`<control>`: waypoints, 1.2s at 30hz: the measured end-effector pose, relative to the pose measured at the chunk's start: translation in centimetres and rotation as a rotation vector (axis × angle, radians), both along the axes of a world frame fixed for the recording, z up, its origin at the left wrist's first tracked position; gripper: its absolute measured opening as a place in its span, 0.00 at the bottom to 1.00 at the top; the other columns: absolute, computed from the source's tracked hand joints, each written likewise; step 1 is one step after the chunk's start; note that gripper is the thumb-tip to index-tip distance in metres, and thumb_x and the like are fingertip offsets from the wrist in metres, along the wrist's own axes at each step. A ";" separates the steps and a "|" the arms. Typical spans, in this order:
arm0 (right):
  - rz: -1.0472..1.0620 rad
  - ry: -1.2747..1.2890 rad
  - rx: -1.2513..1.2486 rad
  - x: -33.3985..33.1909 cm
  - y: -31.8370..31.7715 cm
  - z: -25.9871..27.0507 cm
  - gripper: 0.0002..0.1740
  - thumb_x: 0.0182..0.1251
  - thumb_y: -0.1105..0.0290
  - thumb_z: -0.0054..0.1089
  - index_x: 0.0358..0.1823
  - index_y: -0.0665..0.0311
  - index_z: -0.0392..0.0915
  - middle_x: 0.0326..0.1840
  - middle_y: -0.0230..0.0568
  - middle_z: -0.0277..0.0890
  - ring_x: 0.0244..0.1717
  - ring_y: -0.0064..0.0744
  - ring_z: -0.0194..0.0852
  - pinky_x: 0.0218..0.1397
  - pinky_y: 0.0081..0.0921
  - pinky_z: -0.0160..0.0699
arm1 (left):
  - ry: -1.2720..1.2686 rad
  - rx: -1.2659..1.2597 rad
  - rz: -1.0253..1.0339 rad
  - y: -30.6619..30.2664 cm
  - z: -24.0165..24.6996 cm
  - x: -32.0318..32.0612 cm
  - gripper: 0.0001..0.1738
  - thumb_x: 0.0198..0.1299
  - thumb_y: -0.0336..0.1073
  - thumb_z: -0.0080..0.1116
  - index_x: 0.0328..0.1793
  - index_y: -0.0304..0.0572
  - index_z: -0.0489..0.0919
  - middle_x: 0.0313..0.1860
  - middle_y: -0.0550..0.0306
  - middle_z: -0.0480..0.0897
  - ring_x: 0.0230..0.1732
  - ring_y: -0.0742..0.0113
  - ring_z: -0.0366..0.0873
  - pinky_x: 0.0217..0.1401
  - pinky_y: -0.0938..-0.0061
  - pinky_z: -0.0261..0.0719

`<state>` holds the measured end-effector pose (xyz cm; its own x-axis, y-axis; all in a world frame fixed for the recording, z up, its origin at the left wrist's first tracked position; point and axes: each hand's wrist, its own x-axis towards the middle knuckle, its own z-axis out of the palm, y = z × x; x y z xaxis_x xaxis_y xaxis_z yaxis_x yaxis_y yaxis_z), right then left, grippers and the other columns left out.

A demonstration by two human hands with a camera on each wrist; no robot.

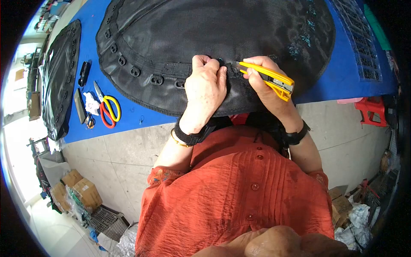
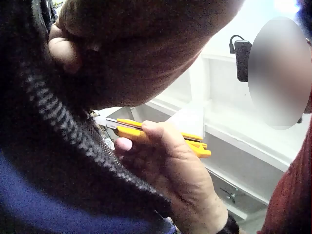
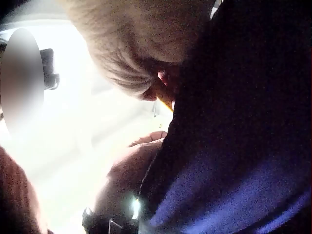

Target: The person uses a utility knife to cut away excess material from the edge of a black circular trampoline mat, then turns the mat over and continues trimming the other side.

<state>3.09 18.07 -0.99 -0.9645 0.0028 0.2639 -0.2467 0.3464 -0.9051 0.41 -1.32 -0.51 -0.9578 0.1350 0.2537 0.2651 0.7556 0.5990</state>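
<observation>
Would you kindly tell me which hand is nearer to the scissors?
Left: the left hand is on the black mesh, right of the scissors. The right hand, gripping the yellow cutter, is farther right.

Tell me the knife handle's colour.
Mostly yellow; the knife handle shows best in the head view.

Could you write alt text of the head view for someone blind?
A person's right hand holds a yellow utility knife, its tip close to the left hand on black fabric. Scissors lie to the left on the blue table.
</observation>
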 end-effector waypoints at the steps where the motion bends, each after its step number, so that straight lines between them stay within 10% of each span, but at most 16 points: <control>1: 0.013 0.013 0.056 0.0 0.3 0.6 0.12 0.78 0.62 0.65 0.55 0.59 0.84 0.45 0.42 0.89 0.46 0.50 0.87 0.55 0.42 0.82 | -0.001 -0.002 0.000 0.0 0.0 0.0 0.12 0.70 0.39 0.70 0.41 0.38 0.83 0.52 0.41 0.84 0.43 0.39 0.88 0.46 0.54 0.87; 14: 0.124 -0.070 0.192 2.4 3.6 2.3 0.13 0.79 0.58 0.65 0.54 0.57 0.84 0.45 0.37 0.89 0.50 0.44 0.85 0.57 0.41 0.81 | 0.007 0.001 0.025 0.1 -0.2 0.1 0.12 0.71 0.37 0.70 0.43 0.35 0.82 0.53 0.41 0.83 0.39 0.38 0.88 0.42 0.53 0.86; 23: -0.319 -0.015 -0.041 3.6 9.1 0.7 0.14 0.85 0.70 0.63 0.66 0.66 0.82 0.56 0.38 0.88 0.54 0.24 0.87 0.59 0.25 0.86 | 0.063 -0.053 0.045 0.5 -0.5 1.1 0.12 0.74 0.38 0.68 0.51 0.37 0.81 0.56 0.40 0.82 0.43 0.36 0.88 0.43 0.51 0.87; 32: -0.469 0.241 0.411 3.2 12.6 -0.2 0.19 0.78 0.65 0.70 0.65 0.62 0.83 0.55 0.47 0.88 0.54 0.53 0.85 0.62 0.44 0.81 | 0.155 -0.233 0.058 0.4 -0.7 2.0 0.15 0.75 0.41 0.67 0.54 0.36 0.79 0.57 0.39 0.81 0.43 0.36 0.87 0.40 0.52 0.88; 36: -0.462 0.320 0.570 2.3 14.1 -0.1 0.21 0.77 0.63 0.71 0.66 0.61 0.81 0.51 0.42 0.88 0.48 0.48 0.85 0.58 0.43 0.79 | 0.166 -0.220 0.041 0.4 -0.8 2.3 0.12 0.76 0.38 0.65 0.54 0.37 0.79 0.57 0.38 0.81 0.46 0.33 0.86 0.43 0.50 0.87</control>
